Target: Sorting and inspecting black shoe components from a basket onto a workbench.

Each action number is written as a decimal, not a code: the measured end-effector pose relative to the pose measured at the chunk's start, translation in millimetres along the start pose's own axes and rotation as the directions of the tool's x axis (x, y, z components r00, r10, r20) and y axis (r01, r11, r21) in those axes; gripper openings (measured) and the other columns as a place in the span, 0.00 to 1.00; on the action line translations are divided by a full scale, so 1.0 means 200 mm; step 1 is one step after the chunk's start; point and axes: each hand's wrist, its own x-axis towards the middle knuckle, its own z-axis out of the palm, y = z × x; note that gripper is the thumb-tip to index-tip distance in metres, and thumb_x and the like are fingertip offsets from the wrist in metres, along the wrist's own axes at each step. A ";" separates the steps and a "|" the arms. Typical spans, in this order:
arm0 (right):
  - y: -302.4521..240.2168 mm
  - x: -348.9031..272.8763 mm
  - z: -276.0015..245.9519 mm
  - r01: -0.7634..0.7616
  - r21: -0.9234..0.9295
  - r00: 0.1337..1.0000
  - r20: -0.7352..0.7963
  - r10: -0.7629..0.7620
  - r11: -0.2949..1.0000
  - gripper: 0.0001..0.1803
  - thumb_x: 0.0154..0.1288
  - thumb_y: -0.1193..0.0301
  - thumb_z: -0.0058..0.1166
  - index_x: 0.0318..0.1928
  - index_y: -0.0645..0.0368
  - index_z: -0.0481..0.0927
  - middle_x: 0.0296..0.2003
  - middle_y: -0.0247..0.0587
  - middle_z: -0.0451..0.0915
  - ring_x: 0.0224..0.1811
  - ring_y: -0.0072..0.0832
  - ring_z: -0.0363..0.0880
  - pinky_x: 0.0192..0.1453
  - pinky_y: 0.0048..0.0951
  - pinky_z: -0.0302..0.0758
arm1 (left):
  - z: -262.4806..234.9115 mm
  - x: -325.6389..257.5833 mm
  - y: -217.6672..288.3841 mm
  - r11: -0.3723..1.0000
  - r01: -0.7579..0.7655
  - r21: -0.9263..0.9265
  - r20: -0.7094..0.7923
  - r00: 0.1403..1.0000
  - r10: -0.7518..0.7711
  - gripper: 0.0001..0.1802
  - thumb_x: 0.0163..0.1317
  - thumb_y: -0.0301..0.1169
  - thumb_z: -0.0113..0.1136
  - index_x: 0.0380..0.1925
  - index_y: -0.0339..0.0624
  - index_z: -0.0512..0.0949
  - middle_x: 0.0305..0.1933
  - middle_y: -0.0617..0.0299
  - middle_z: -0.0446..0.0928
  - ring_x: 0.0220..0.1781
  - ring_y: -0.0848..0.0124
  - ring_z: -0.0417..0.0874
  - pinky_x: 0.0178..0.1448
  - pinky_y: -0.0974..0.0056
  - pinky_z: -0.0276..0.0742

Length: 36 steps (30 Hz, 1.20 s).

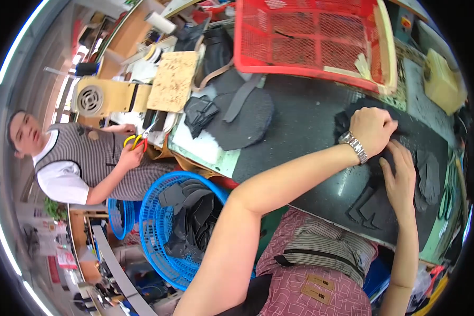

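1. Dark fabric pieces [405,139] lie flat on the black work mat [310,121], under both hands. They look thin, light and floppy — best pinched at an edge.
2. Left hand [373,129], a watch on its wrist, is curled shut, pressing on the pieces.
3. Right hand [400,176] lies open and flat, fingers spread over them.
4. Beyond stands a red basket [310,39]; a blue basket [181,226] of dark scraps sits lower left, near a co-worker's yellow scissors [137,141].

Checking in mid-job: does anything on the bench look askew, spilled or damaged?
Nothing stands out. Both hands, left hand and right hand, press flat dark pieces on the black work surface; the red basket sits upright.
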 end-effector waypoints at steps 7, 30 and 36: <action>0.25 0.06 -0.10 -0.395 0.628 0.917 0.230 0.325 0.671 0.12 0.61 0.76 0.50 0.46 0.61 0.77 0.41 0.32 0.76 0.45 0.23 0.74 0.51 0.24 0.70 | -0.05 -0.36 0.14 0.629 -0.774 0.074 -0.225 0.601 0.767 0.17 0.36 0.30 0.66 0.30 0.37 0.79 0.37 0.56 0.78 0.38 0.62 0.78 0.38 0.59 0.76; 0.68 -0.22 -0.47 -0.664 -0.150 0.719 0.140 0.681 0.733 0.28 0.51 0.60 0.65 0.53 0.55 0.76 0.37 0.42 0.74 0.43 0.38 0.74 0.50 0.35 0.70 | 0.58 -0.05 0.30 0.944 -0.297 -0.147 0.394 0.857 0.331 0.45 0.44 0.35 0.72 0.62 0.41 0.58 0.56 0.47 0.68 0.57 0.50 0.70 0.60 0.55 0.69; 0.66 -0.25 -0.43 -0.242 -0.180 0.964 -0.152 0.216 0.953 0.13 0.53 0.71 0.62 0.40 0.59 0.80 0.37 0.40 0.76 0.43 0.38 0.75 0.51 0.36 0.69 | 0.61 -0.07 0.26 0.947 -0.266 -0.179 0.415 0.852 0.318 0.53 0.42 0.34 0.73 0.67 0.41 0.52 0.58 0.46 0.67 0.57 0.50 0.70 0.61 0.54 0.68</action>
